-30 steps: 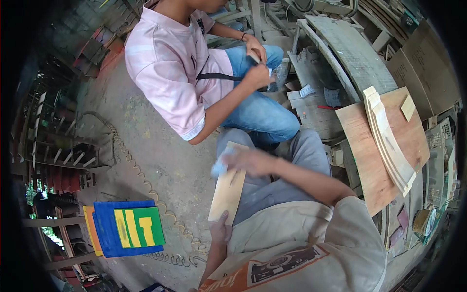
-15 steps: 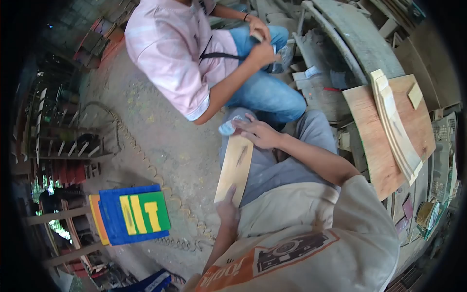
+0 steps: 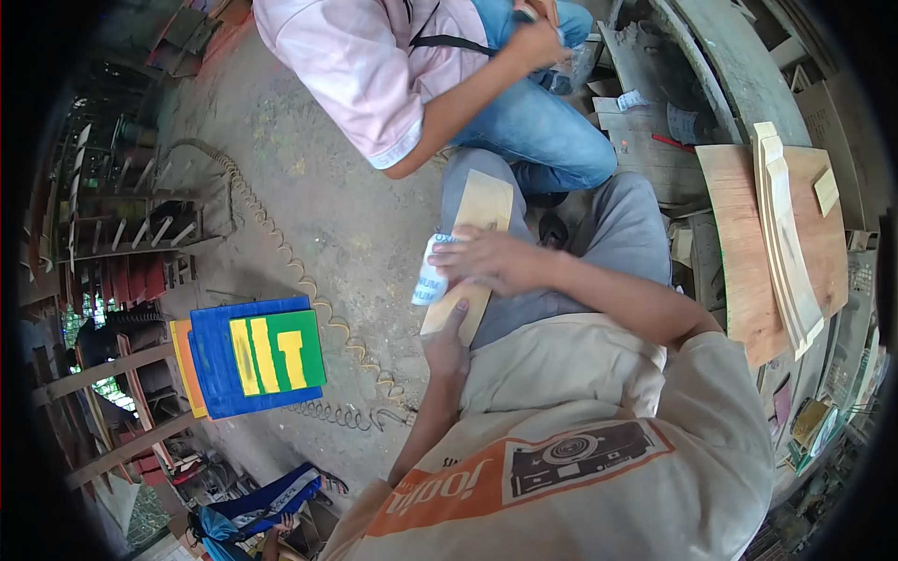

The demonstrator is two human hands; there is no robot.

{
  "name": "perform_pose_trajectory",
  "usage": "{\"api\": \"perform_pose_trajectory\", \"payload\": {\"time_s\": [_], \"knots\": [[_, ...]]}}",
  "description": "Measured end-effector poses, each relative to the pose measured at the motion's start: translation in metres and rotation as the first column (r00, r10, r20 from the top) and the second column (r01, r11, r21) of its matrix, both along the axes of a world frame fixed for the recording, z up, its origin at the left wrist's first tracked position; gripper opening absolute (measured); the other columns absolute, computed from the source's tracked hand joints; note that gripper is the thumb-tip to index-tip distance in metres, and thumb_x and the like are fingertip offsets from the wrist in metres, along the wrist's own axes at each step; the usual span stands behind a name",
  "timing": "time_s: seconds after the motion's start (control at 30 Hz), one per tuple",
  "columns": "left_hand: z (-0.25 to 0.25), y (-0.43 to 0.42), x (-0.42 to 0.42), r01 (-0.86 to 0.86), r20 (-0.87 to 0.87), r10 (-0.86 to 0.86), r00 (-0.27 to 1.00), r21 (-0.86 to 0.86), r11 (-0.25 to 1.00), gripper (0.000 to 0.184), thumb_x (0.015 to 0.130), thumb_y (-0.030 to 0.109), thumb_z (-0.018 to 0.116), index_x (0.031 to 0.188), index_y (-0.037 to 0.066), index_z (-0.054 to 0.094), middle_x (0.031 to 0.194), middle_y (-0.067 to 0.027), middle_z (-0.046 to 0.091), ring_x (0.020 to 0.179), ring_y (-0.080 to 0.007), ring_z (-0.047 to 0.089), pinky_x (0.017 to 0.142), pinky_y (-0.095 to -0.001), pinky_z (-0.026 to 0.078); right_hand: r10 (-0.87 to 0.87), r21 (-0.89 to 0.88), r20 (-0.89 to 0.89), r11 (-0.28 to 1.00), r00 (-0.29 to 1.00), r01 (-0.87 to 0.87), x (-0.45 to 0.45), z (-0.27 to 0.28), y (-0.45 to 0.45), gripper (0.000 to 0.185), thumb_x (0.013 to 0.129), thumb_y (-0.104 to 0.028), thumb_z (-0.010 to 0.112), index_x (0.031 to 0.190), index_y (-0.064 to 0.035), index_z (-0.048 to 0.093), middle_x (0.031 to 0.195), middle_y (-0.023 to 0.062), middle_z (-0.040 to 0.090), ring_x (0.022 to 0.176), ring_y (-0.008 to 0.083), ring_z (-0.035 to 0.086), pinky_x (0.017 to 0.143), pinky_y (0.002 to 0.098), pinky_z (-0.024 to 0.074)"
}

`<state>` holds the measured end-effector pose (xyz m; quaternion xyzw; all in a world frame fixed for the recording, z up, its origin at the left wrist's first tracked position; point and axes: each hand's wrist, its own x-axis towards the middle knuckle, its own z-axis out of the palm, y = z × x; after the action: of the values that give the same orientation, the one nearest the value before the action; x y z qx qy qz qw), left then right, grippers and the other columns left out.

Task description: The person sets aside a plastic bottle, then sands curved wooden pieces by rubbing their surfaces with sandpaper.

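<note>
Closed on the near end of a pale wooden board (image 3: 485,198), the left hand (image 3: 447,353) shows me its thumb along the top face, while its fingers go out of my sight underneath. The right hand (image 3: 500,260) lies across the board's middle, fingers stretched over a piece of blue-and-white printed paper (image 3: 431,279) that juts past the board's left edge. I can't tell whether the right thumb pinches that paper, since the hand hides it and is slightly blurred. Of the print I can read "NUM" twice; part of the rest sits under the fingers. The board rests aslant over the left thigh of the grey trousers (image 3: 465,171), its far end in plain view.

Just beyond the knees sits a co-worker in a pink shirt (image 3: 360,84), head cut off by the top edge; I can't make out the small thing in the co-worker's hands (image 3: 536,45). To my right, curved pale strips (image 3: 786,238) and a small wooden block (image 3: 826,192) lie on a plywood sheet (image 3: 732,243). Leftward I have overlapping painted panels (image 3: 210,365), near a coiled hose (image 3: 273,232). Lower left, another person in blue (image 3: 220,535) is mostly cut off.
</note>
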<state>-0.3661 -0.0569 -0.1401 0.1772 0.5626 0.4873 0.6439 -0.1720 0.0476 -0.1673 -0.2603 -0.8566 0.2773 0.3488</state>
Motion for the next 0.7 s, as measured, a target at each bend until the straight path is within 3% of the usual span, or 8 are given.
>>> {"api": "perform_pose_trajectory", "payload": {"time_s": [0.1,0.13,0.27,0.4,0.43,0.53,0.6,0.7], "knots": [[0.003,-0.002,-0.004,0.049,-0.104,-0.057,0.993,-0.081,0.995,0.04,0.085,0.005,0.068,0.121,-0.006,0.055,0.112,-0.0125,0.063,0.1,-0.0201,0.06,0.089,-0.03,0.047,-0.099,-0.213,-0.04,0.973,0.994,0.088,0.033,-0.012,0.035,0.03,0.094,-0.018,0.046,0.117,-0.0125,0.065,0.135,0.0108,0.053,0.129,0.0264,0.046,0.114,0.0521,0.0165],[0.008,-0.004,-0.001,0.051,-0.111,-0.061,0.992,-0.096,0.994,0.04,0.085,0.006,0.067,0.122,-0.006,0.055,0.113,-0.0126,0.062,0.101,-0.02,0.06,0.09,-0.0301,0.047,-0.156,-0.393,0.137,0.898,0.978,0.198,0.049,-0.036,0.054,0.028,0.094,-0.018,0.045,0.108,-0.0112,0.069,0.132,0.0123,0.055,0.127,0.0277,0.047,0.113,0.054,0.0163],[0.005,-0.006,0.0,0.029,-0.074,-0.03,0.997,-0.013,0.999,0.041,0.086,0.008,0.067,0.122,-0.006,0.054,0.116,-0.013,0.061,0.102,-0.0203,0.06,0.091,-0.0298,0.046,-0.178,-0.153,-0.122,0.975,0.976,0.159,0.008,-0.005,0.007,0.03,0.093,-0.013,0.046,0.117,-0.0117,0.064,0.136,0.0073,0.053,0.13,0.0265,0.044,0.114,0.0483,0.0194],[0.004,-0.005,-0.006,0.09,-0.112,-0.095,0.989,-0.045,0.995,0.039,0.086,0.007,0.066,0.121,-0.005,0.055,0.115,-0.0128,0.061,0.103,-0.021,0.06,0.092,-0.0297,0.046,0.0,0.09,0.086,0.996,0.996,-0.008,0.009,-0.008,-0.001,0.035,0.088,-0.01,0.049,0.121,-0.012,0.062,0.14,0.0035,0.049,0.133,0.0249,0.04,0.115,0.0473,0.0206],[0.005,-0.003,-0.005,0.053,-0.074,-0.058,0.996,-0.073,0.996,0.038,0.086,0.007,0.066,0.121,-0.005,0.055,0.115,-0.0124,0.062,0.103,-0.0208,0.06,0.091,-0.03,0.046,-0.24,-0.063,-0.017,0.969,0.971,0.239,0.018,-0.013,0.014,0.033,0.089,-0.011,0.05,0.119,-0.0106,0.062,0.137,0.0053,0.051,0.132,0.0257,0.042,0.114,0.0485,0.0205],[0.005,-0.01,-0.005,-0.012,-0.054,0.006,0.999,-0.119,0.993,0.038,0.088,0.01,0.064,0.121,-0.005,0.054,0.113,-0.0115,0.062,0.103,-0.0205,0.06,0.091,-0.0307,0.046,-0.225,-0.359,0.217,0.886,0.95,0.292,0.054,-0.048,0.05,0.03,0.091,-0.013,0.049,0.118,-0.0084,0.061,0.135,0.0104,0.052,0.13,0.0286,0.043,0.113,0.0491,0.0222],[0.002,-0.002,-0.005,-0.041,-0.052,0.036,0.998,-0.115,0.992,0.039,0.09,0.013,0.062,0.123,-0.005,0.053,0.113,-0.011,0.062,0.104,-0.0202,0.06,0.091,-0.0312,0.046,-0.318,-0.219,-0.052,0.928,0.947,0.3,0.015,-0.013,0.012,0.03,0.087,-0.01,0.052,0.115,-0.0089,0.062,0.134,0.0099,0.053,0.131,0.0266,0.043,0.113,0.0483,0.0231],[-0.014,-0.012,-0.012,0.113,-0.144,-0.106,0.984,0.046,0.992,0.067,0.098,0.057,0.031,0.133,0.003,0.044,0.131,-0.0089,0.052,0.117,-0.0219,0.054,0.1,-0.0363,0.043,0.004,0.004,0.045,1.0,0.999,-0.004,-0.017,0.018,-0.032,0.037,0.094,-0.013,0.046,0.13,-0.0092,0.053,0.138,0.008,0.051,0.129,0.0245,0.045,0.114,0.0514,0.0193]]}}
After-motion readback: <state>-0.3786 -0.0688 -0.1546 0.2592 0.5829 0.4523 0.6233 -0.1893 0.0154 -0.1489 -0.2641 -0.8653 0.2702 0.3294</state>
